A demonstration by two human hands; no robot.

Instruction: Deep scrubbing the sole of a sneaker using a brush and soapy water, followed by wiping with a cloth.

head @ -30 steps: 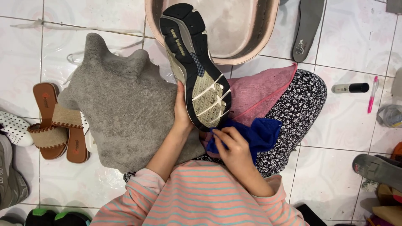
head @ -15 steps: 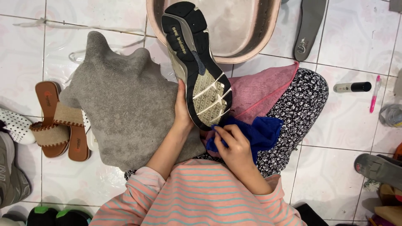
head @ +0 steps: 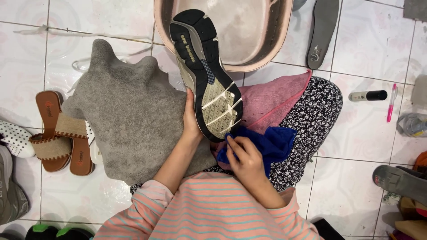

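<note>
My left hand (head: pixel 192 119) grips a sneaker (head: pixel 205 73) by its heel side, sole turned up toward me, black and pale tread showing. The toe points out over a pink wash basin (head: pixel 284 33). My right hand (head: pixel 244 158) holds a bunched blue cloth (head: pixel 275 142) just below the heel of the sole, fingertips close to the shoe's edge. A pink towel (head: pixel 271 100) lies across my lap under the shoe, over black-and-white patterned trousers (head: pixel 311 120).
A grey towel (head: pixel 129 120) is spread on the white tile floor at left, beside brown sandals (head: pixel 55 131). A grey insole (head: pixel 322 33) lies right of the basin. A small dark-capped bottle (head: pixel 367 95) and a pink pen (head: pixel 391 102) lie at right. Other shoes (head: pixel 400 180) line the edges.
My right hand with the blue cloth has shifted slightly along the heel end of the sole. The sneaker and my left hand stay almost still.
</note>
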